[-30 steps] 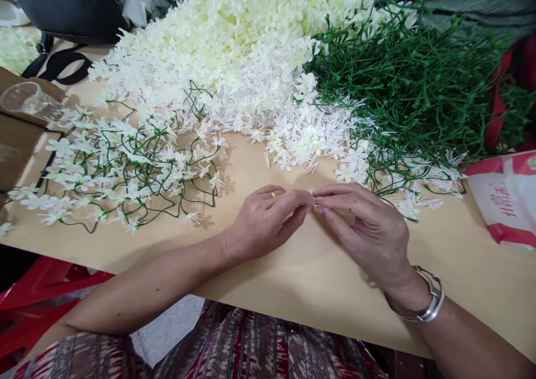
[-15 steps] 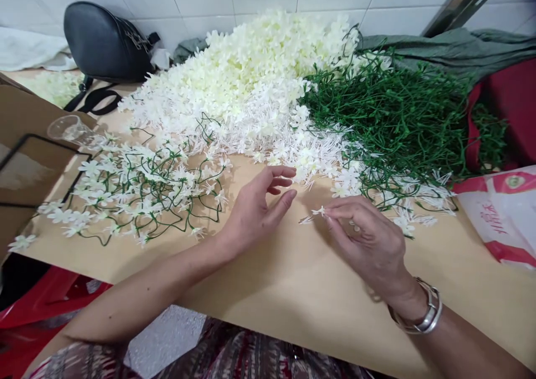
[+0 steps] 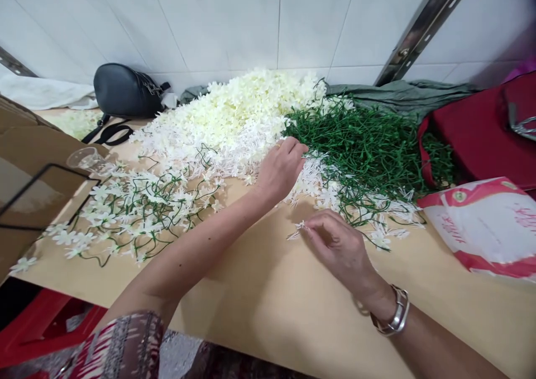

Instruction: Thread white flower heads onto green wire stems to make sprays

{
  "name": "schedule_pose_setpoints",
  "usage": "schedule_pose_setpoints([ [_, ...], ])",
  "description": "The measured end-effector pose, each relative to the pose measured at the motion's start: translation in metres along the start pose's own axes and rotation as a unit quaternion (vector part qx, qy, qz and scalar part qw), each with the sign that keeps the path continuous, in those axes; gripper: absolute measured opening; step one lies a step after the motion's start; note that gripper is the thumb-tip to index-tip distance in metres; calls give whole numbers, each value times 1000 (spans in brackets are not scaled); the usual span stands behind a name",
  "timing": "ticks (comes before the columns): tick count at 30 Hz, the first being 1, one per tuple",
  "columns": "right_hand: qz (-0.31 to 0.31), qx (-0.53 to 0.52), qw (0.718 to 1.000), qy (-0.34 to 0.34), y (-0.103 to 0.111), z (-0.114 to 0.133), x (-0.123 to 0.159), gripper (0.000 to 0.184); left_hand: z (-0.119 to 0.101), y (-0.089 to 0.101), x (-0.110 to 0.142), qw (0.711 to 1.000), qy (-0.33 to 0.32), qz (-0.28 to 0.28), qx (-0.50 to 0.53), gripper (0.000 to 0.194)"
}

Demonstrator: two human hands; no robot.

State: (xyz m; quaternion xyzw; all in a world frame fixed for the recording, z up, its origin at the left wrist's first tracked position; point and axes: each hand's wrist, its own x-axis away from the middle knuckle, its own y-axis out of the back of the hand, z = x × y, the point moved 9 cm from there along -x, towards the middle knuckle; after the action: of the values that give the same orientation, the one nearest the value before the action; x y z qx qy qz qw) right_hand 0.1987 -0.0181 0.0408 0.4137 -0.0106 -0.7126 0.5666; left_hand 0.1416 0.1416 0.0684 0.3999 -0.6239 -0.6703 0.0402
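My right hand (image 3: 341, 248) is closed in a pinch on a small white artificial flower stamen (image 3: 300, 225), held low above the table with its thin prongs pointing left. My left hand (image 3: 281, 167) reaches forward to where the white stamen pieces (image 3: 310, 172) meet the heap of green plastic stems (image 3: 360, 144). Its fingers are curled down, and what lies under the fingertips is hidden. Behind that hand rises a big mound of cream-white fabric petals (image 3: 247, 108). To the left lie white flowers on green stems (image 3: 146, 211), loosely tangled.
A black bag (image 3: 125, 91) stands at the back left, near a clear plastic cup (image 3: 86, 158) and a cardboard box (image 3: 29, 150). On the right are a red bag (image 3: 473, 133) and a pink-and-white plastic packet (image 3: 486, 228). A tiled wall (image 3: 247, 27) closes off the back.
My left hand has moved forward from above the bare table to the stamen and stem heaps, its fingers curling down. My right hand still pinches the stamen. The view has tilted up.
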Motion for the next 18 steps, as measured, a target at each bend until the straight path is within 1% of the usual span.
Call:
schedule_pose_setpoints([
  [2, 3, 2, 1000, 2, -3, 0, 0, 20, -2, -7, -13, 1000, 1, 8, -21, 19],
  [6, 4, 4, 1000, 4, -6, -2, 0, 22, 5, -12, -38, 998, 23, -13, -63, 22],
  [8, 5, 3, 1000, 1, -6, -3, 0, 22, 12, -16, -48, 997, 28, 6, -66, 17],
  [10, 9, 4, 1000, -2, -6, -3, -1, 22, 20, -16, -53, 998, 36, 18, -44, 18],
  [11, 11, 4, 1000, -2, -6, -3, -1, 22, 25, -10, -54, 999, 41, 6, -23, 19],
  [13, 15, 1, 1000, -1, -6, -2, -2, 21, 32, 11, -49, 997, 48, -53, 38, 16],
  [15, 17, -4, 1000, -3, -5, -2, -2, 19, 37, 40, -36, 984, 44, -131, 115, 13],
  [18, 5, -11, 1000, -11, -2, -4, -1, 19, 41, 88, -3, 952, 44, -241, 182, 12],
])
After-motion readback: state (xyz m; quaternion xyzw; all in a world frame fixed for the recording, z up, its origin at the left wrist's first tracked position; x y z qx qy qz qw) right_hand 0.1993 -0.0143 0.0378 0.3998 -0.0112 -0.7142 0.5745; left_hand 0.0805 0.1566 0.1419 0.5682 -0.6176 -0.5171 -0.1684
